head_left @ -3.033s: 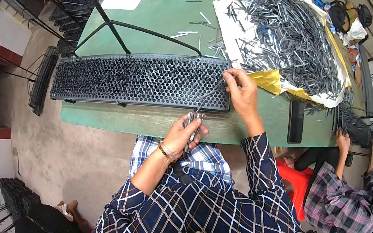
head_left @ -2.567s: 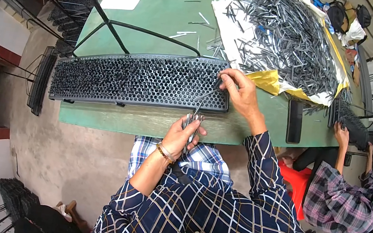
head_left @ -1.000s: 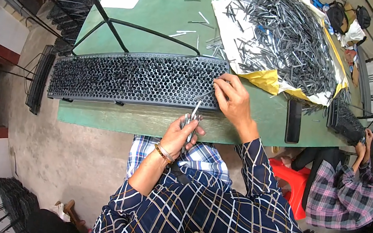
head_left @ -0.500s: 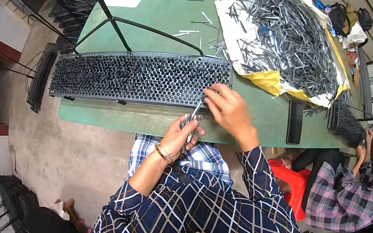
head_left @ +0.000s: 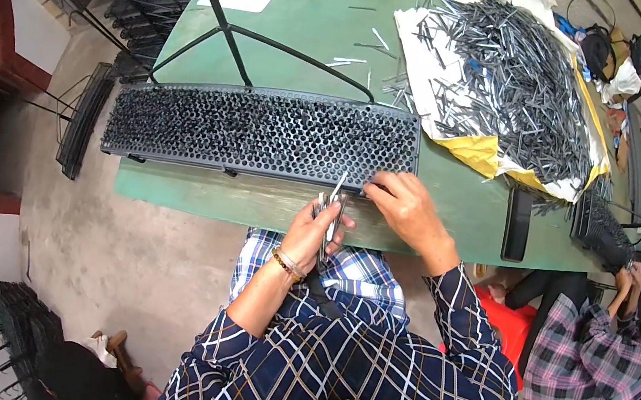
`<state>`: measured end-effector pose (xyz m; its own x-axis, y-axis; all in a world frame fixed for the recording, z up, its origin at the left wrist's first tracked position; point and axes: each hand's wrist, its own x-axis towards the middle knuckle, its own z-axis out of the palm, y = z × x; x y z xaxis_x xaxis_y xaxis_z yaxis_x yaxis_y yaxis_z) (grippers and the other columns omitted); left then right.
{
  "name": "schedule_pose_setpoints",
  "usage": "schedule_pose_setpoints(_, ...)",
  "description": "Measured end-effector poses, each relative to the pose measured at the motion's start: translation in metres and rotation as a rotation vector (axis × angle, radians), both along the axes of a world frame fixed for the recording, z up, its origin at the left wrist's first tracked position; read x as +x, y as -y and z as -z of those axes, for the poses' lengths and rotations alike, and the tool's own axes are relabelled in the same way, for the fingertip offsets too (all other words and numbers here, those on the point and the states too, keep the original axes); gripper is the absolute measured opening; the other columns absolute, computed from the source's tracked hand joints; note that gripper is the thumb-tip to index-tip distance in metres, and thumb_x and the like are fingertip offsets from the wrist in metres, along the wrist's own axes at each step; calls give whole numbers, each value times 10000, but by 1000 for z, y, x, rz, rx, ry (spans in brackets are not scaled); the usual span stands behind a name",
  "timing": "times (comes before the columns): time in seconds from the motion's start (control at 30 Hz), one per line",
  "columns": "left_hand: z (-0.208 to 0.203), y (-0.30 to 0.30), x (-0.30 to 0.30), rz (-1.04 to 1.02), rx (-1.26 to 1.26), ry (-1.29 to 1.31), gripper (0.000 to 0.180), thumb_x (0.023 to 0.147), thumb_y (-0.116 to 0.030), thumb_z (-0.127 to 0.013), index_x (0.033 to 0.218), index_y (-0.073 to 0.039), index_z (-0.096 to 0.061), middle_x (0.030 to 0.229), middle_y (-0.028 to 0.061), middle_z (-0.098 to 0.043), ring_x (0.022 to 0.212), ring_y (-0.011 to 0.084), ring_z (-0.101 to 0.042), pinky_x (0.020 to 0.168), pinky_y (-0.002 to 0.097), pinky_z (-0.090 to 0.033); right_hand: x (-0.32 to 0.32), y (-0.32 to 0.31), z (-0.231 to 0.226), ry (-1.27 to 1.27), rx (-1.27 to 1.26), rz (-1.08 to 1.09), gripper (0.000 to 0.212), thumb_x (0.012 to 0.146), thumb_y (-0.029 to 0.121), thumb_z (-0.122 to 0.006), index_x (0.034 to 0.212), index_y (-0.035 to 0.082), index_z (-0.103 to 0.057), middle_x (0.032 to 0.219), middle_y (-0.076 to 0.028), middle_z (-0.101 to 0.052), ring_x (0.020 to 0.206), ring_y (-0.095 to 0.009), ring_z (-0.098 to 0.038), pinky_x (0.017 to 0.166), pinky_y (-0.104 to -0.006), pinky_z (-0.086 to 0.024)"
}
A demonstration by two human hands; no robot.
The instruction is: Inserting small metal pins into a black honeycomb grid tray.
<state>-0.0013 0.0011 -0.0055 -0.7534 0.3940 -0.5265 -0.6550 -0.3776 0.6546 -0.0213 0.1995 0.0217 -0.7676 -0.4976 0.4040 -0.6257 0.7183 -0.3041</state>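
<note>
My left hand (head_left: 309, 234) is closed around a bunch of thin grey metal strips (head_left: 332, 212), one of which sticks up above the rest. A long black rack (head_left: 264, 132) full of rows of round holes lies across the table in front of me. Dark pieces fill many of its holes, more thickly toward the left. My right hand (head_left: 410, 214) is at the rack's near edge by its right end, thumb and fingers pinched together. Whatever is between those fingertips is too small to make out.
A large heap of similar strips (head_left: 520, 89) lies on a white and yellow sack (head_left: 466, 150) at the far right. A black phone-like slab (head_left: 516, 226) rests nearer. Black rods (head_left: 303, 56) rise behind the rack. At right, a co-worker's hands (head_left: 629, 278) work at another rack (head_left: 601, 225).
My right hand has come down from over the holes to the rack's near edge. The left hand still grips the strips. The whole view has shifted slightly.
</note>
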Motion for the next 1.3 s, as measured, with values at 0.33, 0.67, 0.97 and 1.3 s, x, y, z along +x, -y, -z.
schedule_pose_setpoints(0.33, 6, 8, -3, -22, -23, 13, 237, 959, -241, -475, 1113, -63, -506, 790, 94, -614, 514, 100, -501, 377, 203, -355, -47, 49, -7, 103, -744, 239, 235, 817, 42, -660, 1050, 11, -651, 927, -93, -666, 774, -114, -619, 666, -235, -494)
schedule_pose_setpoints(0.67, 3, 11, -2, -24, -15, 8, 301, 977, -298, -437, 1115, -43, -517, 763, 86, -600, 490, 93, -464, 369, 189, -321, -51, 50, 11, -105, -452, 274, 167, 770, 107, -694, 934, 79, -678, 832, -54, -653, 750, -210, -573, 736, -335, -393)
schedule_pose_setpoints(0.97, -5, 6, -2, -15, -21, -10, 284, 976, -301, -438, 1107, -64, -527, 746, 67, -600, 487, 86, -467, 365, 187, -316, -39, 42, 3, -113, -518, 309, 165, 796, 124, -678, 949, 65, -694, 904, -46, -642, 793, -173, -584, 665, -291, -431)
schedule_pose_setpoints(1.3, -4, -4, -2, -5, 11, -89, 220, 973, -284, -448, 1037, -85, -515, 763, 64, -601, 504, 82, -475, 373, 186, -326, -26, 34, -9, 561, -959, 356, 131, 838, 102, -668, 904, -11, -672, 777, -16, -651, 681, -65, -568, 610, -211, -459)
